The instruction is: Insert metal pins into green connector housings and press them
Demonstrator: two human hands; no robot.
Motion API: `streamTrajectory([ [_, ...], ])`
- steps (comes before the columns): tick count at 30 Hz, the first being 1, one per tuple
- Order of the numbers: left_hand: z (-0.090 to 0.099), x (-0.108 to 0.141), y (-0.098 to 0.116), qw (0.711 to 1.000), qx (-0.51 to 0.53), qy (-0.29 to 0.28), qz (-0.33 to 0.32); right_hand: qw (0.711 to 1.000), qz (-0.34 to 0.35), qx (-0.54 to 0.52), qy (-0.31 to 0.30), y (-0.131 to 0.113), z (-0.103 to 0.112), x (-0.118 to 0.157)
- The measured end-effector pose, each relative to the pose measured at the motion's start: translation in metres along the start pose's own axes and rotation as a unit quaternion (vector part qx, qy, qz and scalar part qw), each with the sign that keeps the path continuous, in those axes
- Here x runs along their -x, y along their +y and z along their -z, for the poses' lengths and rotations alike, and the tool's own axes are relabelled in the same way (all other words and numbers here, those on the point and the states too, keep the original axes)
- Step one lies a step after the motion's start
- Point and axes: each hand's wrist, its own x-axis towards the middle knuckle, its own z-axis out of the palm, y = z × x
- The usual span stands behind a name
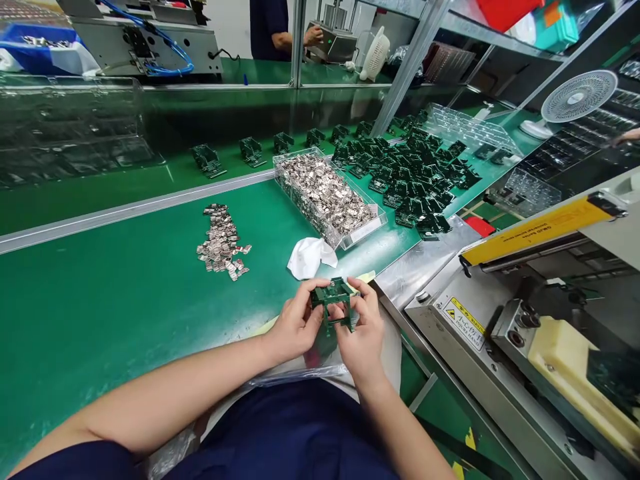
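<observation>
A dark green plastic frame [340, 291] is held between both hands, just over the table's front edge. My left hand [297, 323] pinches its left side between thumb and fingers. On the right side, my right hand [364, 327] grips it, with fingertips partly hidden below and behind it. Beyond the hands lies a crumpled white cloth [311, 258]. Behind the cloth stands a clear box [363, 230] filled with small silvery metal pieces [330, 189]. A loose pile of similar pieces [220, 240] is spread on the green table [125, 287] to the left.
Many green frames [410, 173] are heaped at the back right, and several stand in a row along the back ledge. A machine with a yellow bar [540, 230] is at the right. Across the bench, a person's hand [314, 35] touches a metal device.
</observation>
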Motion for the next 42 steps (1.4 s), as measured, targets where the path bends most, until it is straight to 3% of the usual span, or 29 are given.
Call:
streamTrajectory([
  [3,0.000,0.001,0.004,1.000,-0.007,-0.004,0.005,0.990,-0.082,-0.116,-0.007,0.004,-0.003,0.001],
  [6,0.000,-0.001,0.007,1.000,-0.002,-0.019,0.012,0.977,-0.092,-0.192,-0.027,0.009,0.003,0.000],
  [9,-0.003,-0.006,0.013,0.999,0.015,-0.029,0.028,0.983,-0.028,-0.169,-0.072,0.011,0.027,0.000],
  [11,-0.010,-0.009,0.020,0.997,0.017,-0.065,0.033,0.989,0.038,-0.108,-0.096,0.008,0.052,0.002],
  [15,-0.042,-0.024,0.046,0.973,0.001,-0.232,0.012,0.986,0.134,-0.034,-0.089,-0.003,0.116,0.020],
  [17,-0.067,-0.040,0.061,0.943,0.012,-0.331,0.004,0.991,0.131,-0.027,-0.022,-0.004,0.153,0.035],
  [19,-0.101,-0.060,0.077,0.917,0.018,-0.398,-0.016,0.983,0.122,-0.022,0.136,0.000,0.193,0.055],
  [20,-0.123,-0.071,0.085,0.910,0.011,-0.413,-0.041,0.961,0.123,-0.025,0.246,0.003,0.213,0.065],
  [22,-0.173,-0.090,0.099,0.898,-0.027,-0.423,-0.122,0.879,0.131,-0.037,0.457,0.012,0.253,0.085],
  [24,-0.227,-0.107,0.108,0.881,-0.077,-0.415,-0.214,0.809,0.115,-0.039,0.575,0.019,0.286,0.100],
  [25,-0.253,-0.114,0.111,0.874,-0.099,-0.409,-0.241,0.795,0.103,-0.033,0.597,0.023,0.299,0.105],
  [27,-0.296,-0.127,0.114,0.867,-0.134,-0.418,-0.235,0.799,0.075,-0.014,0.597,0.028,0.317,0.108],
  [29,-0.322,-0.135,0.114,0.872,-0.127,-0.436,-0.183,0.824,0.059,0.001,0.564,0.032,0.327,0.105],
  [30,-0.325,-0.136,0.115,0.881,-0.100,-0.435,-0.153,0.838,0.058,0.009,0.543,0.034,0.330,0.101],
  [31,-0.323,-0.136,0.114,0.894,-0.060,-0.425,-0.126,0.853,0.058,0.019,0.519,0.036,0.333,0.095],
  [33,-0.300,-0.133,0.112,0.919,0.024,-0.384,-0.086,0.884,0.055,0.043,0.463,0.040,0.339,0.081],
  [35,-0.259,-0.126,0.107,0.932,0.058,-0.352,-0.059,0.916,0.031,0.085,0.390,0.043,0.345,0.065],
  [38,-0.183,-0.114,0.090,0.942,0.013,-0.336,-0.014,0.957,-0.036,0.154,0.244,0.044,0.354,0.041],
  [40,-0.139,-0.106,0.072,0.942,-0.029,-0.332,0.044,0.968,-0.066,0.174,0.169,0.043,0.357,0.031],
  [42,-0.108,-0.099,0.052,0.937,-0.062,-0.330,0.092,0.969,-0.078,0.189,0.139,0.041,0.358,0.027],
])
